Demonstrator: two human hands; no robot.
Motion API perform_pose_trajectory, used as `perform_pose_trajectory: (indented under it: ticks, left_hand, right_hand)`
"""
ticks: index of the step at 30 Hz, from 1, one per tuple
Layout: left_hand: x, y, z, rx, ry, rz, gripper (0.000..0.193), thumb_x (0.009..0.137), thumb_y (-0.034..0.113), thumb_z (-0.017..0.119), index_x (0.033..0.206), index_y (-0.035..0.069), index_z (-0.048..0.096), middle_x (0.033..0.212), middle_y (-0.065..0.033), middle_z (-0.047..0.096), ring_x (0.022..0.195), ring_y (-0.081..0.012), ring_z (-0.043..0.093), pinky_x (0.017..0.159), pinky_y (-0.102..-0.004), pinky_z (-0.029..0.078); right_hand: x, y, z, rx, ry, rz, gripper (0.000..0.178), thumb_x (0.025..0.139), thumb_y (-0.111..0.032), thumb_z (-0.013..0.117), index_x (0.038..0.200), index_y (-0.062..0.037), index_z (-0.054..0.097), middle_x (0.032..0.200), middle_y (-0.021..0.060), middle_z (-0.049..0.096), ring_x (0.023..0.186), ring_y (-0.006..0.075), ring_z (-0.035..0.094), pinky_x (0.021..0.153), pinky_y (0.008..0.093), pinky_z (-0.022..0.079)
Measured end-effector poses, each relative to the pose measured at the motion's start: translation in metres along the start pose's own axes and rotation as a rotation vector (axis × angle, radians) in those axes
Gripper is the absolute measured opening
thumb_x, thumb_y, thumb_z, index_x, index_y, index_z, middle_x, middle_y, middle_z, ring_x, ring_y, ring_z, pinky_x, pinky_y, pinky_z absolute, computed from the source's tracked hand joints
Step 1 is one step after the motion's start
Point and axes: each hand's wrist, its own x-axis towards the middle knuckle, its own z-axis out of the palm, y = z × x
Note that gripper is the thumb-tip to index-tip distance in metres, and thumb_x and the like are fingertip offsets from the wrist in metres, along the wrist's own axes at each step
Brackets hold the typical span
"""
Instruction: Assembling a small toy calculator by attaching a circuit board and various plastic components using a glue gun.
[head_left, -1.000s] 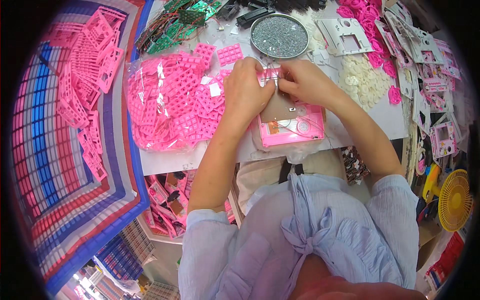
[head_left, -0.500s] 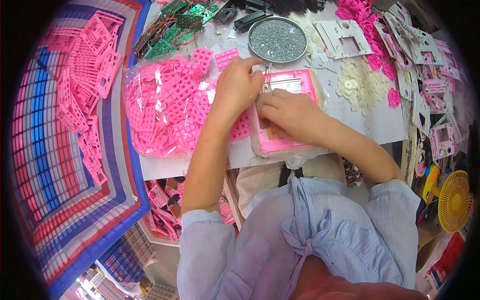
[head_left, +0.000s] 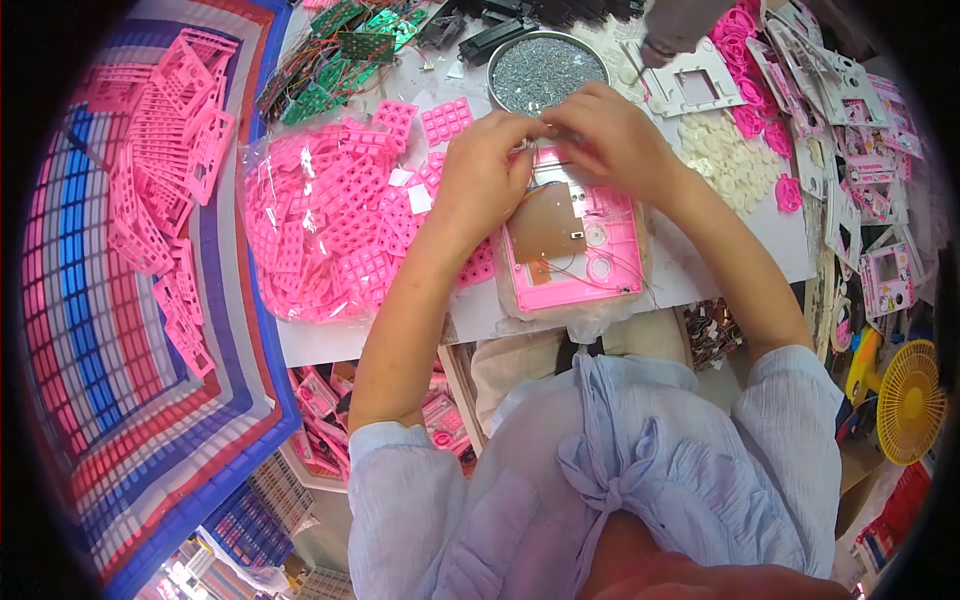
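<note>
A pink plastic casing (head_left: 565, 297) lies in front of me on a clear plastic bag (head_left: 590, 322). Inside it sits a brown circuit board (head_left: 545, 228) with thin wires, and round openings show to its right. Over the casing's far left corner is my left hand (head_left: 487, 165), its fingers bent and pinched together. My right hand (head_left: 617, 138) meets it at the far edge, fingers curled, the fingertips of both hands close together. Whatever they pinch is too small and hidden to make out. Just beyond the fingers stands a round dish of small screws (head_left: 547, 72).
Left of the casing lies a clear bag of pink keypads (head_left: 320, 215), with green circuit boards (head_left: 365, 47) behind. Right are whitish discs (head_left: 725, 150), pink rose-shaped parts (head_left: 788, 195) and a white panel (head_left: 690, 88). A dark screwdriver-like tool (head_left: 675, 35) hangs at the far right.
My right hand has moved up and away from the casing's middle to its far edge, uncovering the brown board. My left hand has come slightly nearer. The hanging tool now shows more fully.
</note>
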Motion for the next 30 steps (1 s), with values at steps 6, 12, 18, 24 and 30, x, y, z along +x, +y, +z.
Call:
perform_pose_trajectory:
  ticks: [6, 12, 18, 24, 30]
  left_hand:
    - [-0.005, 0.011, -0.004, 0.016, 0.089, -0.124, 0.024, 0.080, 0.005, 0.066, 0.104, 0.003, 0.069, 0.094, -0.0164, 0.068, 0.087, -0.0333, 0.067, 0.081, -0.0440, 0.053]
    - [-0.001, 0.009, 0.001, 0.307, -0.005, -0.194, 0.019, 0.080, 0.015, 0.070, 0.097, 0.006, 0.076, 0.092, -0.0141, 0.068, 0.086, -0.0319, 0.067, 0.078, -0.0444, 0.053]
    - [0.008, 0.013, 0.000, 0.442, 0.078, 0.145, 0.013, 0.080, 0.019, 0.076, 0.088, 0.010, 0.077, 0.101, -0.0104, 0.068, 0.093, -0.0274, 0.066, 0.088, -0.0450, 0.048]
    - [0.000, 0.021, -0.016, 0.471, -0.046, 0.498, 0.006, 0.082, 0.017, 0.075, 0.088, 0.014, 0.075, 0.099, -0.0046, 0.071, 0.094, -0.0224, 0.064, 0.102, -0.0497, 0.035]
    - [-0.013, 0.025, 0.002, 0.335, -0.107, 0.076, 0.006, 0.085, 0.015, 0.073, 0.089, 0.011, 0.074, 0.084, -0.0029, 0.070, 0.091, -0.0231, 0.064, 0.102, -0.0499, 0.035]
  right_hand:
    - [0.002, -0.001, -0.011, -0.104, -0.023, -0.069, 0.021, 0.079, -0.010, 0.071, 0.100, -0.0075, 0.068, 0.094, 0.0076, 0.062, 0.095, 0.0297, 0.057, 0.082, 0.0406, 0.052]
    - [-0.024, -0.022, -0.028, -0.252, -0.073, -0.054, 0.017, 0.076, -0.010, 0.069, 0.093, -0.0066, 0.070, 0.090, 0.0083, 0.060, 0.092, 0.0289, 0.057, 0.078, 0.0393, 0.051]
    - [-0.024, -0.036, -0.010, -0.434, -0.080, -0.112, 0.009, 0.071, -0.014, 0.069, 0.072, -0.0051, 0.069, 0.083, 0.0083, 0.061, 0.093, 0.0264, 0.059, 0.076, 0.0373, 0.052]
    - [-0.032, -0.064, -0.022, -0.358, -0.311, -0.149, 0.007, 0.071, -0.014, 0.072, 0.074, -0.0081, 0.071, 0.083, 0.0073, 0.063, 0.092, 0.0261, 0.060, 0.075, 0.0367, 0.052]
    - [-0.059, -0.068, -0.015, -0.175, -0.083, 0.076, 0.011, 0.074, -0.011, 0.072, 0.082, -0.0058, 0.067, 0.084, 0.0072, 0.062, 0.086, 0.0267, 0.060, 0.073, 0.0374, 0.052]
